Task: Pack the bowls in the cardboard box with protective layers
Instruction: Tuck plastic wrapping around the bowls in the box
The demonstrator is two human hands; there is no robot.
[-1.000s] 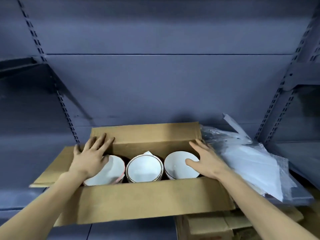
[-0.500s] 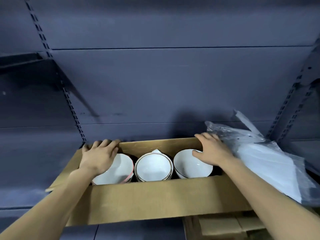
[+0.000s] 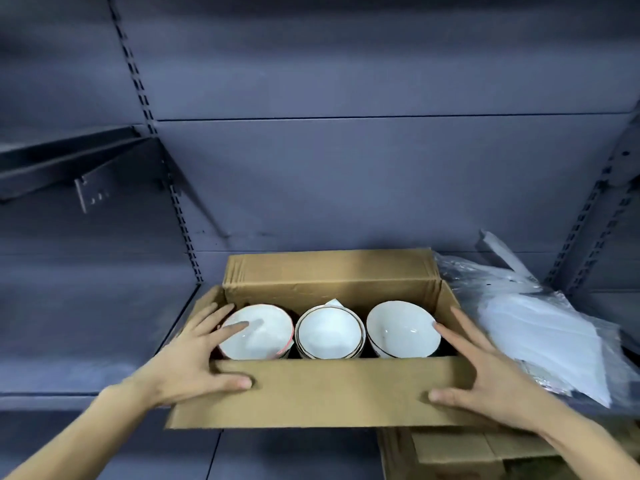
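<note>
Broadly, the grey-blue metal shelving wall (image 3: pixel 346 174) fills the upper two thirds of the frame, with a dark shelf bracket (image 3: pixel 69 161) jutting out at the middle left. Below centre sits the open brown cardboard box (image 3: pixel 329 393), its rear flap standing up and its front flap folded out toward the camera. To its right, touching the box's right end, lies a crumpled clear plastic bag of white sheets (image 3: pixel 540 334). At the lower right edge, under the open box, part of a second brown cardboard carton (image 3: pixel 450 455) shows.

The left hand (image 3: pixel 197 362) is spread wide at the box's left end: its thumb presses flat on the outer face of the front flap, and its straight fingers reach over the edge, the index lying above the left bowl. The right hand (image 3: pixel 485 372) mirrors it at the right end, thumb flat on the front flap, fingers extended along the box's right wall, one fingertip just beside the right bowl's rim. Neither hand curls round anything.

Inside the box three bowls stand in a row, mouths up: a white bowl with a red rim (image 3: pixel 258 332) at left, a white bowl stack with a brown rim (image 3: pixel 329 336) in the middle, and a plain white bowl (image 3: pixel 401 332) at right. A small white paper tip (image 3: pixel 334 303) pokes up behind the middle one.
</note>
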